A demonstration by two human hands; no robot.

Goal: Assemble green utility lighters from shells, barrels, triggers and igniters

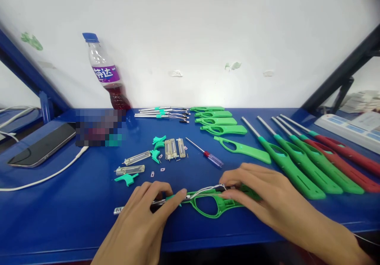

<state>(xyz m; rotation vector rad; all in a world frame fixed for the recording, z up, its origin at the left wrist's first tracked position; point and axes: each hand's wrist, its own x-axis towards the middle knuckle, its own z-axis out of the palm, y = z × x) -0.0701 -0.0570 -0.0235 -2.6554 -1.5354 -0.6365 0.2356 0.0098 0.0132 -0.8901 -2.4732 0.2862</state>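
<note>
A green lighter half-shell [218, 209] lies near the front edge of the blue table, its inner side up. My left hand [145, 213] grips the metal lighter tube [118, 210] with its teal collar, at the left end of the shell. White wires [204, 190] run from the tube along the shell to a small black part [220, 187]. The fingers of my right hand [261, 194] close on that black part at the handle, hiding much of it. Beyond my hands lie teal triggers [128, 179], clear fuel tanks [130, 170] and a screwdriver [208, 154].
Several green half-shells [246, 151] and wired metal tubes [162, 114] lie at the back. Assembled green and red lighters [291, 170] fan out on the right, beside a white power strip [344, 132]. At left are a phone [44, 144], a white cable [53, 174] and a drink bottle [105, 73].
</note>
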